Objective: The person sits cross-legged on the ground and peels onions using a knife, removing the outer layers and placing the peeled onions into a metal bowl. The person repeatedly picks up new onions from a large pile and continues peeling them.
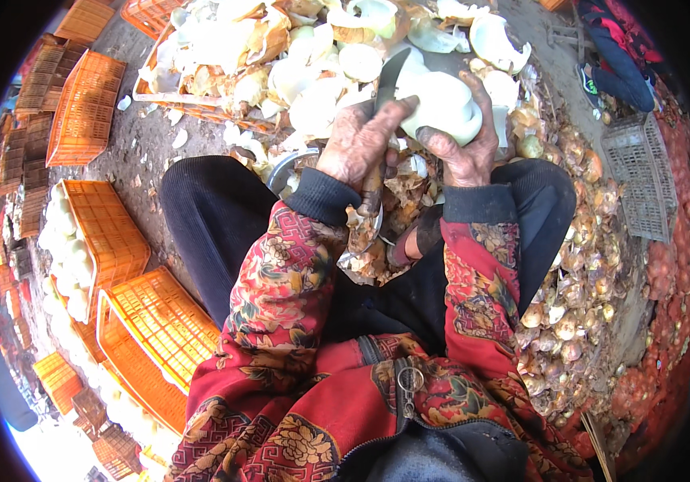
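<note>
My left hand (360,138) grips a knife by its handle (372,188), which sticks out below the fist. The dark, curved blade (392,75) points up and away from me, right beside a large peeled white onion (441,103). My right hand (468,147) holds that onion from below and the right, thumb on the near side and a finger along its far right. My left thumb reaches to the onion's left side. Behind both hands is a heap of onion skins and pale layers (314,78), some parts washed out by glare.
A metal basin (287,169) stands between my knees, partly hidden. Unpeeled onions (567,325) cover the ground at right, near a grey crate (643,178) and red mesh sacks (670,289). Orange crates (161,322) stand at left, one with peeled onions (71,253). Another person (622,66) is at upper right.
</note>
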A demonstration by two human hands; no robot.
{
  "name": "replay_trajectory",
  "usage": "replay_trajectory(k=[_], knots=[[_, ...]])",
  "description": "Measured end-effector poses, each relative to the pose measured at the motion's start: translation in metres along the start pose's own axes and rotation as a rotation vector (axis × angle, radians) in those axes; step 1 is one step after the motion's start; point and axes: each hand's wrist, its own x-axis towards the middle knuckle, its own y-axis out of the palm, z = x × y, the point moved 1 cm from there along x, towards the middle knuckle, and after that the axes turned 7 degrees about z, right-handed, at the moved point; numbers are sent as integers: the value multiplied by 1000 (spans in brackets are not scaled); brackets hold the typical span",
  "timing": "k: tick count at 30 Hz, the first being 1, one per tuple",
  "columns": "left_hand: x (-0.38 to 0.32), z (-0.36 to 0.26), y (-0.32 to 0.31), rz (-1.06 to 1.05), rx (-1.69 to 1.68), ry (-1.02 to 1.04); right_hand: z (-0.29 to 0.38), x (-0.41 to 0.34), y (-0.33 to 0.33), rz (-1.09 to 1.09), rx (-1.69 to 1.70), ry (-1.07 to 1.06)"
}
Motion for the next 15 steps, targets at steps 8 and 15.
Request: replay_trajectory(k=[8, 15], knots=[[4, 12, -13, 138, 155, 129, 2, 1, 0, 8, -133, 50], [3, 4, -5, 46, 143, 29, 3, 2, 7, -54, -273, -42]])
